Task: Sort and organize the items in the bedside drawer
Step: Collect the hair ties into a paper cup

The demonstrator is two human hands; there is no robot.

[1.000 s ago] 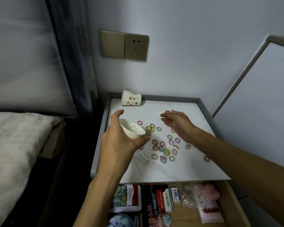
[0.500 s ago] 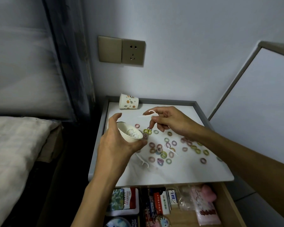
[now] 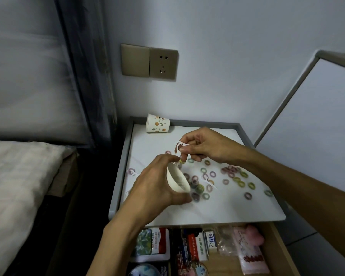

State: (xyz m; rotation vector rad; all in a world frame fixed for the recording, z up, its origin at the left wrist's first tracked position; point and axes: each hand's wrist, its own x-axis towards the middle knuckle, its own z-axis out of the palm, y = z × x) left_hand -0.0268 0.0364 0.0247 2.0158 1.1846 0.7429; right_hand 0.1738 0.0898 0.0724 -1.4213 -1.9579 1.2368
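Note:
My left hand (image 3: pixel 155 186) grips a small white paper cup (image 3: pixel 176 180), tilted with its mouth toward the right, above the white top of the bedside table (image 3: pixel 217 208). My right hand (image 3: pixel 205 145) pinches white floss picks (image 3: pixel 180 145) just above and behind the cup's mouth. Several small colourful hair ties (image 3: pixel 235 176) lie scattered across the tabletop. Another floss pick (image 3: pixel 208 181) lies among them. Below, the open drawer (image 3: pixel 279 253) shows packets and boxes.
A patterned paper cup (image 3: pixel 157 126) lies on its side at the table's back left. A wall socket (image 3: pixel 162 63) sits above. A bed (image 3: pixel 14 186) is to the left, a white panel (image 3: pixel 317 126) to the right. The drawer holds a pink packet (image 3: pixel 250 253) and small boxes (image 3: pixel 195 246).
My right hand has carried the floss picks left toward the cup. My left hand has tilted the cup further, turning its mouth toward the right hand.

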